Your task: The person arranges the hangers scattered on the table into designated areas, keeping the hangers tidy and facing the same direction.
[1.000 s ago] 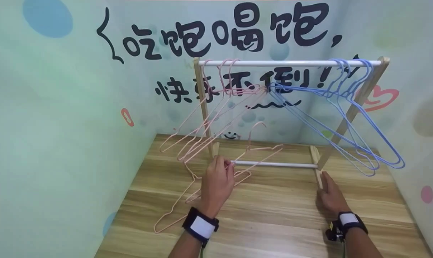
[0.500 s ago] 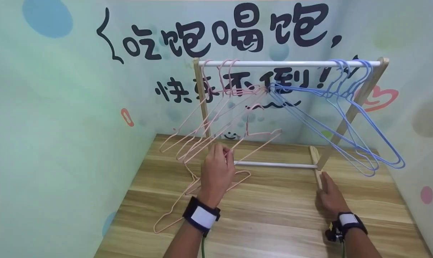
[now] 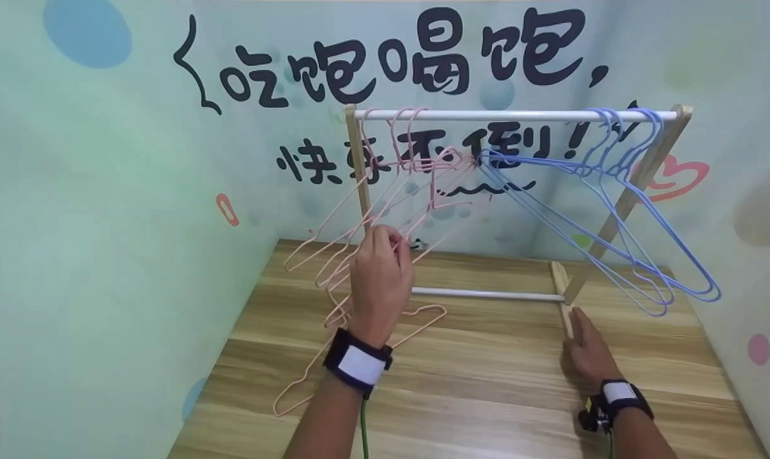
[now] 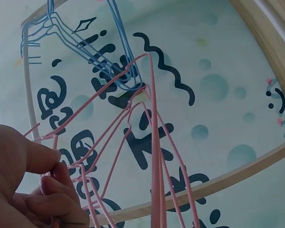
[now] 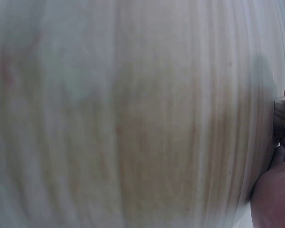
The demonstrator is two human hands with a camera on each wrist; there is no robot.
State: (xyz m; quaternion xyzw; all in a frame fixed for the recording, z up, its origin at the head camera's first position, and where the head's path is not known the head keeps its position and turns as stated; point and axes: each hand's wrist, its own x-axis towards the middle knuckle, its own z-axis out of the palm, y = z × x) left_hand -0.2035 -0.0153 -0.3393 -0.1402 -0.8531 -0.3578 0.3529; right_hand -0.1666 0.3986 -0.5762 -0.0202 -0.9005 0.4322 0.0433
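My left hand (image 3: pixel 382 280) pinches a pink wire hanger (image 3: pixel 432 191) by its side, thumb against fingers. It is held up in front of the rack, its hook raised below the white top rail (image 3: pixel 500 115) and overlapping other hangers. Several pink hangers (image 3: pixel 410 141) hang at the rail's left end, several blue hangers (image 3: pixel 668 229) at its right. Low on the right, my right hand (image 3: pixel 592 347) grips the rack's wooden foot (image 3: pixel 559 279); in the right wrist view the foot's end (image 5: pixel 281 118) lies between thumb and fingers.
Another pink hanger (image 3: pixel 446 310) lies on the wooden tabletop (image 3: pixel 487 382), partly hidden by my left forearm. A lower white bar (image 3: pixel 487 293) joins the rack's feet. Printed walls (image 3: pixel 136 191) close in the back and both sides.
My left hand has risen toward the rail, lifting the pink hanger so its hook now overlaps the hanging pink ones. The right hand stays on the rack's foot.
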